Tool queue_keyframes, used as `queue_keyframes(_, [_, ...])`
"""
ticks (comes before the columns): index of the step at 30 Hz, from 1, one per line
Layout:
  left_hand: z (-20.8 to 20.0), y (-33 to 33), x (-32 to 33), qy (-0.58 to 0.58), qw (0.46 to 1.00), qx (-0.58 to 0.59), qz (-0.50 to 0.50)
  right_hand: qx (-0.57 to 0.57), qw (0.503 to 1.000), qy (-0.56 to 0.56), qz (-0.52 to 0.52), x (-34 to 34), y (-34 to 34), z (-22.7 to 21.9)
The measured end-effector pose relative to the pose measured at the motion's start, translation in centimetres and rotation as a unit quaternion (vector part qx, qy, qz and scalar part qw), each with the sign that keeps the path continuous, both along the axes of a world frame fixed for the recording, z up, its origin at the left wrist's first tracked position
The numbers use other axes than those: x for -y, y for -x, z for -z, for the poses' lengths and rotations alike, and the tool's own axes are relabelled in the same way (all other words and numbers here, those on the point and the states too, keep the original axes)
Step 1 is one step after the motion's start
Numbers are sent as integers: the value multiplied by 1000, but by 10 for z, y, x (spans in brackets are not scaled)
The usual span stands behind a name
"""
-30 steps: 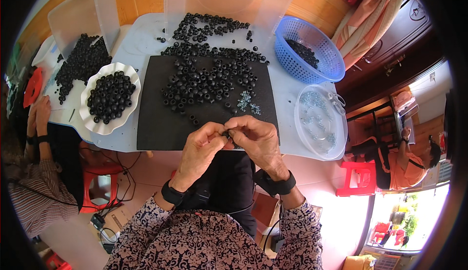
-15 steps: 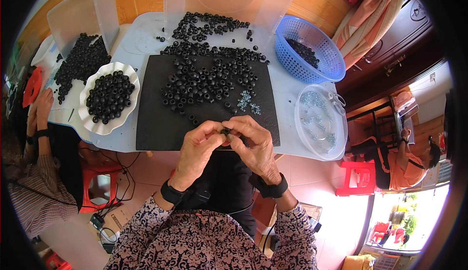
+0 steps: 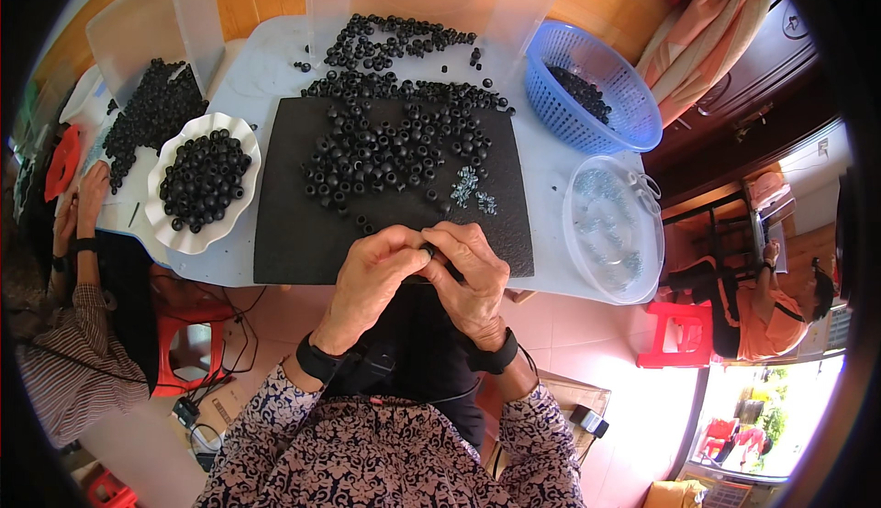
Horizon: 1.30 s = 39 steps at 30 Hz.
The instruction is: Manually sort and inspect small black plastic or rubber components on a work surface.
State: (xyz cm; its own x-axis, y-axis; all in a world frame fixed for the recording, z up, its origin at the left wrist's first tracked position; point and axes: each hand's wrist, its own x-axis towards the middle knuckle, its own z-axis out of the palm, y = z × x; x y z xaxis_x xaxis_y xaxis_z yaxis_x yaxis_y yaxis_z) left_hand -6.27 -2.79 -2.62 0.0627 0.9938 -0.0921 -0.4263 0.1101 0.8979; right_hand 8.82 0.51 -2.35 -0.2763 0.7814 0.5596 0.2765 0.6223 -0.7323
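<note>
Just over the near edge of a black mat (image 3: 284,233), my two hands meet fingertip to fingertip. Between thumb and fingers, my left hand (image 3: 372,274) pinches a small black bead (image 3: 428,250), mostly covered by the fingers. My right hand (image 3: 468,279) closes on the same bead from the other side. Whether a smaller piece is also between the fingers cannot be made out. Loose black beads with holes (image 3: 376,159) lie heaped on the mat beyond my hands. A few small, shiny pale-blue pieces (image 3: 465,185) lie on the mat to the right of the heap.
Left of the mat stands a white scalloped plate (image 3: 158,219) of black beads. To the right are a blue perforated basket (image 3: 596,136) and a round clear tray (image 3: 576,260) of pale-blue pieces. A co-worker's hands (image 3: 87,200) are at the far left; another person (image 3: 771,315) sits right.
My hands stay together on the bead, with the right hand's fingers curled in a little more. The view has shifted slightly.
</note>
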Motion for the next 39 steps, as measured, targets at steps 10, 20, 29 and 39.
queue_keyframes(10, [1,-1,-4,18,999,-36,11,-1,999,-34,32,2,2,0])
queue_keyframes(20, [-19,-2,4,-72,993,-88,-33,36,988,-33,145,-65,-43,-56])
queue_keyframes(29, [-4,-1,-5,-97,978,-173,-68,126,978,-66,150,-153,-60,-72])
queue_keyframes(39, [-7,4,-5,-93,975,-198,-37,254,967,-17,-28,-109,26,-37])
